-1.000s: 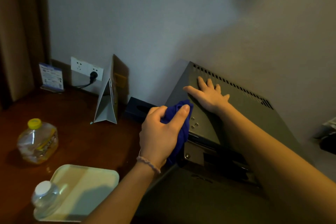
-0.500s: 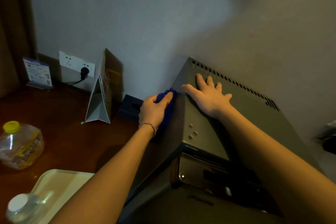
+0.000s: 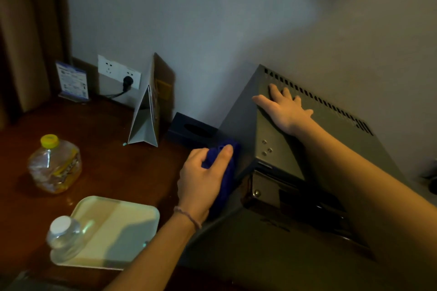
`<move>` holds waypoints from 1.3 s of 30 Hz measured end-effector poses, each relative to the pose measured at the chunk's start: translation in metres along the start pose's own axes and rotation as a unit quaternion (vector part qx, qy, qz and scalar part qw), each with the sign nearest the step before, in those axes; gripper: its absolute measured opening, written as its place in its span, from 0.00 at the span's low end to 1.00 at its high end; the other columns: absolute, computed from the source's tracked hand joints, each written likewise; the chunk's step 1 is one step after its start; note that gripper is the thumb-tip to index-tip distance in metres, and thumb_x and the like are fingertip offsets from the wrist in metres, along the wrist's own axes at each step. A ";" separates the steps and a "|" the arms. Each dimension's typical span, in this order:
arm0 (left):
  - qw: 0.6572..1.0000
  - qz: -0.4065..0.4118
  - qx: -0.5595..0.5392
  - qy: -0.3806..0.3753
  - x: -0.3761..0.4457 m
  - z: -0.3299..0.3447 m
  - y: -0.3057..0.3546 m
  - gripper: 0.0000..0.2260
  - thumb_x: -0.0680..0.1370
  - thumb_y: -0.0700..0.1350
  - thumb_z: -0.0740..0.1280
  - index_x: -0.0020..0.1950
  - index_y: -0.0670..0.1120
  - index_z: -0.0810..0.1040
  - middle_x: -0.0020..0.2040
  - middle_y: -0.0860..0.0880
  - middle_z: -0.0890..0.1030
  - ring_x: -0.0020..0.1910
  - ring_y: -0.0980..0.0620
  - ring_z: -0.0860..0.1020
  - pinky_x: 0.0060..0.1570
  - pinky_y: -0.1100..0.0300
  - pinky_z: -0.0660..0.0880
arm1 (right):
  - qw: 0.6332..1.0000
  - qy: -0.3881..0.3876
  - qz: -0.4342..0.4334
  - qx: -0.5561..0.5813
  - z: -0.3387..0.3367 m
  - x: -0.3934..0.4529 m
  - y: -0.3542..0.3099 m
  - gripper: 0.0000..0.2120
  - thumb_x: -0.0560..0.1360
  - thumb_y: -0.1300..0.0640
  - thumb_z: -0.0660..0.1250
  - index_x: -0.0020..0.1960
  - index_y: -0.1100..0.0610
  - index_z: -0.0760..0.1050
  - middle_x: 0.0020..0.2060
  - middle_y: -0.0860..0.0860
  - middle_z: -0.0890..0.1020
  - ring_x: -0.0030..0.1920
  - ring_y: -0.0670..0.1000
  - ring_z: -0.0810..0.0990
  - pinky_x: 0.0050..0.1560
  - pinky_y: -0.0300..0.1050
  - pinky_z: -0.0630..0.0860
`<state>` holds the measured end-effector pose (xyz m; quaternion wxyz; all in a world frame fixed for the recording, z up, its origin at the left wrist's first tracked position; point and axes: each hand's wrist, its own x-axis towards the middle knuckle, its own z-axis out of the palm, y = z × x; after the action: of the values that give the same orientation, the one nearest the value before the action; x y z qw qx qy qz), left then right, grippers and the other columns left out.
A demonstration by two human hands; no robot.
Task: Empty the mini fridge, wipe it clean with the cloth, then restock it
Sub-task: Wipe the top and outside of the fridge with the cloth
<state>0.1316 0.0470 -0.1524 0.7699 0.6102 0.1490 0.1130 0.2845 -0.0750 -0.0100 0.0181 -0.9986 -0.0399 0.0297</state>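
Head view: the left hand (image 3: 204, 178) grips the blue cloth (image 3: 224, 168) against the left side of the mini fridge (image 3: 279, 139) to wipe it, right on the desk (image 3: 106, 160); the right hand (image 3: 285, 111) lies flat, fingers straight, on top to steady it

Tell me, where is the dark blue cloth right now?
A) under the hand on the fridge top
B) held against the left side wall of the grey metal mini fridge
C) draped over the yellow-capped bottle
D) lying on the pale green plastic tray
B: the left hand grips the dark blue cloth against the left side wall of the grey metal mini fridge.
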 end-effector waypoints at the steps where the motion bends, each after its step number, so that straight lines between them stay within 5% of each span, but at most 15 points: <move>1: 1.000 0.022 -0.011 -0.002 -0.012 -0.002 0.011 0.22 0.67 0.72 0.67 0.42 0.54 0.80 0.47 0.59 0.78 0.45 0.55 0.80 0.52 0.46 0.78 | 1.000 0.000 0.001 0.000 0.000 -0.001 -0.001 0.40 0.76 0.26 0.49 0.82 0.44 0.47 0.81 0.54 0.48 0.80 0.65 0.47 0.73 0.75 0.45; 8: 0.993 0.104 -0.047 0.009 -0.038 -0.003 0.039 0.21 0.70 0.69 0.68 0.42 0.51 0.81 0.48 0.59 0.79 0.47 0.58 0.80 0.50 0.59 0.76 | 1.000 -0.014 0.009 0.001 0.000 -0.011 -0.006 0.38 0.78 0.29 0.49 0.82 0.45 0.46 0.82 0.54 0.46 0.80 0.64 0.45 0.74 0.72 0.45; 12: 0.992 0.120 -0.046 0.004 -0.013 0.004 0.037 0.20 0.70 0.67 0.67 0.41 0.50 0.80 0.48 0.57 0.80 0.46 0.58 0.80 0.52 0.54 0.77 | 1.000 -0.017 0.019 0.001 -0.001 -0.005 -0.014 0.36 0.80 0.33 0.49 0.82 0.47 0.45 0.81 0.54 0.45 0.80 0.64 0.44 0.74 0.72 0.44; 20: 0.999 0.043 0.003 0.024 0.077 0.034 0.015 0.25 0.68 0.73 0.65 0.39 0.51 0.79 0.42 0.52 0.80 0.41 0.51 0.80 0.51 0.43 0.77 | 0.999 0.001 -0.051 0.005 -0.001 0.026 -0.011 0.35 0.82 0.36 0.48 0.82 0.52 0.47 0.82 0.52 0.48 0.81 0.56 0.45 0.76 0.69 0.44; 24: 0.999 0.021 0.020 0.033 0.123 0.051 0.003 0.22 0.67 0.74 0.65 0.42 0.57 0.79 0.43 0.53 0.82 0.42 0.50 0.80 0.50 0.45 0.79 | 0.998 0.002 -0.055 0.001 0.001 0.033 -0.012 0.34 0.82 0.37 0.49 0.82 0.51 0.45 0.82 0.51 0.45 0.81 0.56 0.42 0.77 0.67 0.42; 27: 0.999 0.010 0.023 0.023 0.162 0.063 -0.001 0.26 0.67 0.73 0.66 0.37 0.50 0.78 0.42 0.51 0.81 0.41 0.49 0.79 0.48 0.46 0.78 | 0.998 0.003 -0.061 0.002 0.003 0.034 -0.012 0.35 0.82 0.37 0.50 0.82 0.51 0.45 0.82 0.50 0.45 0.81 0.55 0.42 0.77 0.66 0.42; 31: 0.999 -0.011 0.038 0.012 0.212 0.082 -0.001 0.24 0.72 0.70 0.66 0.33 0.49 0.73 0.34 0.50 0.77 0.37 0.48 0.76 0.36 0.55 0.69 | 0.998 0.005 -0.065 -0.003 0.002 0.036 -0.013 0.34 0.82 0.39 0.51 0.82 0.51 0.44 0.82 0.50 0.44 0.81 0.55 0.41 0.76 0.66 0.42; 39: 0.998 -0.043 0.042 -0.004 0.247 0.091 -0.021 0.21 0.73 0.67 0.67 0.33 0.50 0.74 0.35 0.49 0.78 0.36 0.48 0.75 0.37 0.56 0.68 | 0.998 0.003 -0.063 -0.011 0.003 0.040 -0.011 0.34 0.82 0.39 0.51 0.82 0.50 0.43 0.82 0.50 0.43 0.81 0.55 0.41 0.76 0.66 0.42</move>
<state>0.3950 0.0474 -0.1764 0.7482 0.6356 0.1764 0.0709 0.3229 -0.0610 -0.0149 0.0092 -0.9944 -0.1026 0.0247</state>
